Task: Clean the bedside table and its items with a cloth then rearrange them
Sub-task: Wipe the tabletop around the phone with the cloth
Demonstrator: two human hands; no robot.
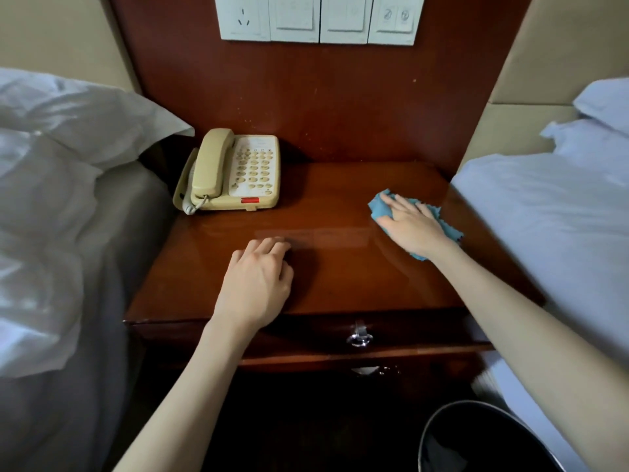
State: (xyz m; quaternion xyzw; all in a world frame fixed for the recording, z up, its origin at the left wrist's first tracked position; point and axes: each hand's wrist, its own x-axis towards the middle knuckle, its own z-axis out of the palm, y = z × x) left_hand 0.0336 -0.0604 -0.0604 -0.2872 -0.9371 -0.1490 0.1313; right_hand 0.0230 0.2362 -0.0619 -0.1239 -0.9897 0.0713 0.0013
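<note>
**Friend:** What is on your far left?

**Me:** A bed (pixel 51 206) with white sheets and a pillow (pixel 85 114). It sits just beside the table (pixel 340 277).

**Friend:** What stands on the table?

**Me:** A cream phone (pixel 235 172), at the back left corner. Its handset lies in place on the phone's left side.

**Friend:** Where is your left hand?

**Me:** My left hand (pixel 255 284) rests on the table near the front edge. It is in front of the phone but apart from it. Its fingers (pixel 272 245) are loosely bent and hold nothing.

**Friend:** What is in the middle?

**Me:** White switches (pixel 320 18) sit high on the wooden wall behind the table. Under the table top hangs a shiny ring handle (pixel 359 337).

**Friend:** Where is the cloth?

**Me:** The blue cloth (pixel 378 208) lies on the right side of the table. My right hand (pixel 408 226) lies flat on top and presses it down. Those fingers are straight and a little apart, not wrapped round the cloth.

**Friend:** And past that?

**Me:** A second bed (pixel 544 216) with a white sheet is right against the table's side. A black bin (pixel 476 437) stands low down at the right, near my right arm.
</note>
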